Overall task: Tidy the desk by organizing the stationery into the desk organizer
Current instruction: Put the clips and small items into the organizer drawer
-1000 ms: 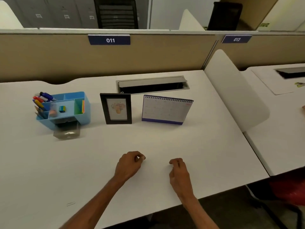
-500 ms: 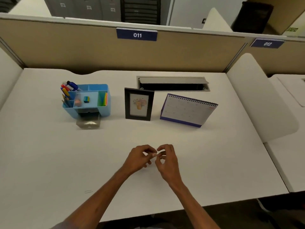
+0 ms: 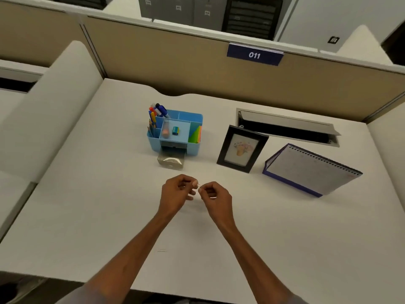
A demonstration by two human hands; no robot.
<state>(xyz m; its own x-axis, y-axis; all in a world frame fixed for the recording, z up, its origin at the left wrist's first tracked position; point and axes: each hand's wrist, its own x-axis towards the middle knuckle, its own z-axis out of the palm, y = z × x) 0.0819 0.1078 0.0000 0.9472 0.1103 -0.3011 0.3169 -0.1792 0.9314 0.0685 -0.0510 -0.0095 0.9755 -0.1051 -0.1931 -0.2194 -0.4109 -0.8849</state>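
**A:** As both hands meet above the white desk, which step is in hand?

**B:** Collection. Left hand and right hand curl their fingers, tips pinching one tiny pale item, too small to identify.

**A:** Destination?

**B:** Probably the clear plastic drawer standing open at the front of the blue plastic desk organizer, just beyond. One hand must take sole hold, then release over it.
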